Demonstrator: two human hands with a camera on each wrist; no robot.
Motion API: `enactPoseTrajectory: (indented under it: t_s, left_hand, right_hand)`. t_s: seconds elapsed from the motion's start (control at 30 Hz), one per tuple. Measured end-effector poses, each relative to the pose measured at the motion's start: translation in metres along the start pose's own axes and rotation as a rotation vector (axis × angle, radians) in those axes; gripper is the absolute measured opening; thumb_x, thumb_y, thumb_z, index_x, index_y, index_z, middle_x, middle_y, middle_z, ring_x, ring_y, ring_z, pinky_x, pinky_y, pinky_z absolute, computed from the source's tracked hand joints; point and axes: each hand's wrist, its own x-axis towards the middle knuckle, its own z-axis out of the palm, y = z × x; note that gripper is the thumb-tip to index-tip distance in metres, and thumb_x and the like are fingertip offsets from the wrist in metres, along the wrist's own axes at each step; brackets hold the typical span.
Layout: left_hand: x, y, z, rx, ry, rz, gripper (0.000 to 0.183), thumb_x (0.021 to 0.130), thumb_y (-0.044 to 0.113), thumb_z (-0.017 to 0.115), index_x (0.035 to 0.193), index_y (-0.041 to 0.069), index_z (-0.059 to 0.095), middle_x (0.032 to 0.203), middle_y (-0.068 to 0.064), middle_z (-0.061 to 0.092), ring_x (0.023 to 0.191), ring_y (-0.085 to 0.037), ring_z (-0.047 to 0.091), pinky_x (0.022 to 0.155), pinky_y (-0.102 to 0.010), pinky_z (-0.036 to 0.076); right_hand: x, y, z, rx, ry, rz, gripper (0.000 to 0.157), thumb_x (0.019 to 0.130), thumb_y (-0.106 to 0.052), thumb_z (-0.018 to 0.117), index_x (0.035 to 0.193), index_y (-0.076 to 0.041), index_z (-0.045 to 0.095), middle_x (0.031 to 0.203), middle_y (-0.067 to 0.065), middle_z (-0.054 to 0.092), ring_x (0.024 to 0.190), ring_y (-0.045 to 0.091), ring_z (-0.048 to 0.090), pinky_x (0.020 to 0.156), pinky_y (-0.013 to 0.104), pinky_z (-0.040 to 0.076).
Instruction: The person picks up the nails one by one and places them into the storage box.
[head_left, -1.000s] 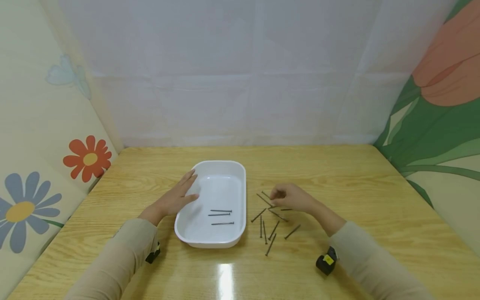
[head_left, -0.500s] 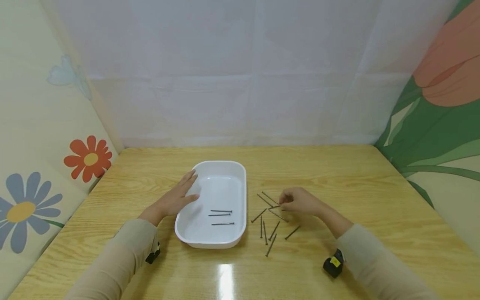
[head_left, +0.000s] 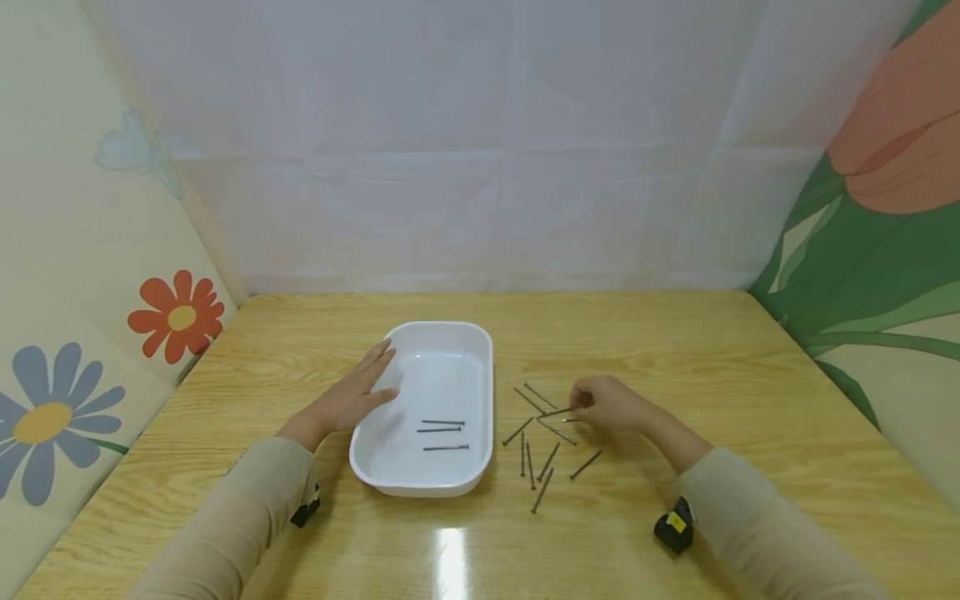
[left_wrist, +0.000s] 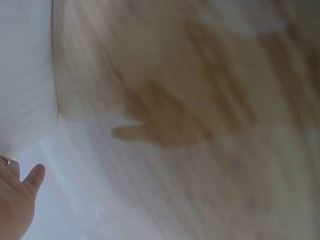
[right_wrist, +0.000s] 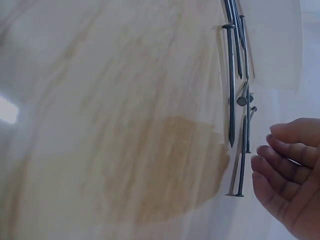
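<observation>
My left hand [head_left: 348, 404] rests on the left rim of a white rectangular tray [head_left: 486, 392], fingers stretched along it and thumb over the inside. In the left wrist view, part of the left hand [left_wrist: 17, 200] shows at the lower left corner. Three nails [head_left: 442, 430] lie in the tray. To its right, several loose dark nails [head_left: 528, 462] are scattered on the table. My right hand [head_left: 611, 404] is low at the right of these nails, its fingertips by the end of one nail [head_left: 555, 412]. In the right wrist view, its fingers [right_wrist: 282, 165] are loosely curled, with no nail visible between them.
A wooden table [head_left: 675, 333] carries everything. White cloth [head_left: 480, 167] hangs along its back edge. Flower-patterned panels [head_left: 60, 250] stand at both sides. Dark wrist cameras [head_left: 675, 527] hang under the sleeves.
My right hand has drawn back to the right by a small amount, uncovering more of the nails beneath it. The left hand and tray stay put.
</observation>
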Motion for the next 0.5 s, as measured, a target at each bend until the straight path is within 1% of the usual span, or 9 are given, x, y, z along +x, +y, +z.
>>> enactPoseTrajectory:
  t_s: [0.13, 0.33, 0.5]
  left_hand:
    - [0.0001, 0.0000, 0.0003, 0.007, 0.001, -0.003, 0.063, 0.090, 0.028, 0.044, 0.138, 0.004, 0.011, 0.144, -0.010, -0.001, 0.128, -0.030, 0.000, 0.098, -0.052, 0.012]
    - [0.0004, -0.0009, 0.0004, 0.006, -0.001, -0.005, 0.063, 0.090, 0.028, 0.044, 0.138, 0.004, 0.011, 0.144, -0.009, -0.002, 0.128, -0.030, 0.000, 0.098, -0.052, 0.012]
    - [0.0007, -0.0002, 0.0002, 0.004, -0.003, -0.013, 0.063, 0.090, 0.028, 0.043, 0.139, 0.004, 0.010, 0.144, -0.009, -0.003, 0.128, -0.030, 0.000, 0.098, -0.052, 0.012]
  right_hand:
    - [0.0001, 0.0032, 0.0008, -0.014, -0.016, 0.002, 0.003, 0.076, -0.001, 0.060, 0.078, -0.004, 0.058, 0.074, 0.000, 0.055, 0.069, 0.013, 0.051, 0.064, 0.028, 0.046]
    - [-0.0007, 0.0046, 0.0027, -0.061, -0.026, 0.010, 0.006, 0.074, 0.001, 0.059, 0.078, -0.004, 0.058, 0.075, -0.001, 0.055, 0.074, 0.016, 0.052, 0.070, 0.034, 0.045]
    - [0.0004, 0.0062, 0.0046, -0.103, -0.033, 0.031, 0.007, 0.073, 0.001, 0.058, 0.077, -0.005, 0.058, 0.074, -0.001, 0.054, 0.072, 0.015, 0.051, 0.067, 0.032, 0.045]
